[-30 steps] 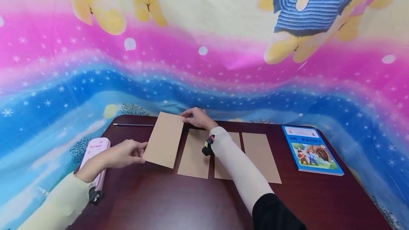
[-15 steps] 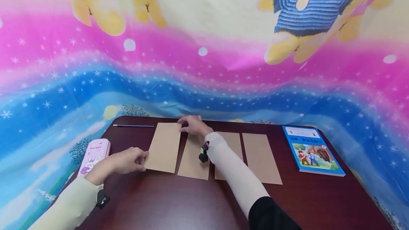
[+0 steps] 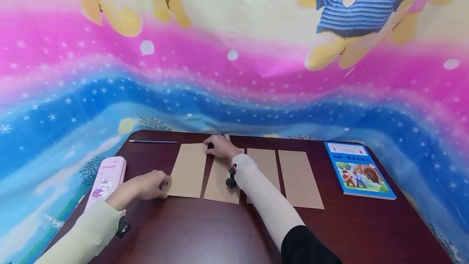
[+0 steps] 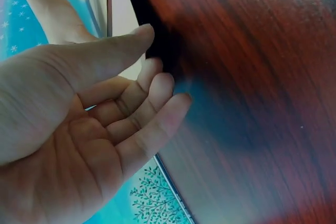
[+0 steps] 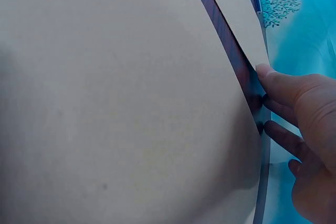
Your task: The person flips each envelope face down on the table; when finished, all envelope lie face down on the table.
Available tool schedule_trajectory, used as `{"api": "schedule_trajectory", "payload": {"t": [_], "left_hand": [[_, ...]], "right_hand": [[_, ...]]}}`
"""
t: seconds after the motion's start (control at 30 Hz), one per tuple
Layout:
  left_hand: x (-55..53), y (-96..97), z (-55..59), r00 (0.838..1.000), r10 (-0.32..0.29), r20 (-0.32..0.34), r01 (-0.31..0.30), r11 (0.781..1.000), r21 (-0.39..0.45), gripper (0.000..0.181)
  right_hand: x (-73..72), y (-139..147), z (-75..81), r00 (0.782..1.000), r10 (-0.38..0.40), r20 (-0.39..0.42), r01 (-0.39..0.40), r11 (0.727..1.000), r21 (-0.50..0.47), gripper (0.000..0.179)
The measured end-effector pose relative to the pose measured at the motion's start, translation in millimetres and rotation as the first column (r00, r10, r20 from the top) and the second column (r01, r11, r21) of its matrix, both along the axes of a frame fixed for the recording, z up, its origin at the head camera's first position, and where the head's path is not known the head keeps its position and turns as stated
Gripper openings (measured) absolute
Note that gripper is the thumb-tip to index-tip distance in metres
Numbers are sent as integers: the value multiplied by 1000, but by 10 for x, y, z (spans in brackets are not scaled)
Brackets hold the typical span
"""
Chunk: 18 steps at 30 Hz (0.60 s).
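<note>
The leftmost brown kraft paper sheet [image 3: 188, 170] lies on the dark wooden table beside a row of similar sheets. My left hand [image 3: 152, 184] pinches its near left edge, thumb and forefinger close together in the left wrist view. At the far right corner, my right hand [image 3: 221, 146] pinches the same sheet; in the right wrist view the thumb [image 5: 265, 71] touches that corner. The second sheet [image 3: 221, 186] is partly hidden under the right hand and wrist. Two more sheets, the third [image 3: 261, 162] and the fourth [image 3: 300, 178], lie to the right.
A pink pencil case [image 3: 108, 178] with a rabbit print stands by the left edge. Near the back left lies a thin pencil [image 3: 152, 141]. A blue picture-covered book [image 3: 360, 172] rests at the right. Behind the table [image 3: 194, 231] hangs a printed curtain [image 3: 234, 89].
Both hands have lowered the leftmost sheet from a tilted, raised position until it lies flat. It has shifted slightly left and towards me. The other sheets stay put.
</note>
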<state>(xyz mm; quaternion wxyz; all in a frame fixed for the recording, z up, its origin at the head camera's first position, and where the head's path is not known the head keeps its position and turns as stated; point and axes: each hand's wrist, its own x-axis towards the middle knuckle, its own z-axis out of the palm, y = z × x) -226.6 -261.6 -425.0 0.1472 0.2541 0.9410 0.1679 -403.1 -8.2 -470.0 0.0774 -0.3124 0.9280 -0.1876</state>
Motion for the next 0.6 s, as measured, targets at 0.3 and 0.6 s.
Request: {"api": "schedule_trajectory", "payload": {"t": [0.3, 0.6], "left_hand": [[45, 59, -110, 999, 28, -19, -28, 1000, 8, 22], [42, 67, -78, 1000, 18, -25, -18, 1000, 5, 23]], "right_hand": [[52, 43, 7, 999, 18, -40, -15, 997, 79, 40], [60, 63, 31, 998, 33, -45, -30, 997, 68, 38]]}}
